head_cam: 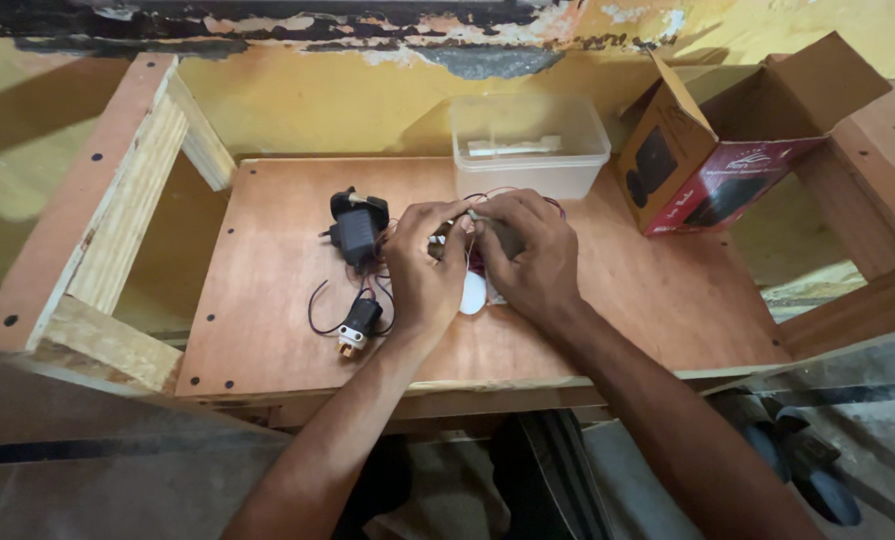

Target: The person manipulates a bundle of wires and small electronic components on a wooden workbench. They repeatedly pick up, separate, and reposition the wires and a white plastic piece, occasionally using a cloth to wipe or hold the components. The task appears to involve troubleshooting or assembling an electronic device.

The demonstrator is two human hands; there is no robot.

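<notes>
Fingers (463, 222) of both hands pinch thin wires (480, 200) at 12 o'clock above white disc (474, 292); hard tug could snap them.

Soft, even daylight, faint shadows on the yellow wall (298, 110), wide-angle bending at the edges, mostly sharp.

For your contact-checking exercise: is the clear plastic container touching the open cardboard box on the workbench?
Apart. The head view shows a strip of bare yellow wall and wooden benchtop between the clear plastic container and the open cardboard box.
</notes>
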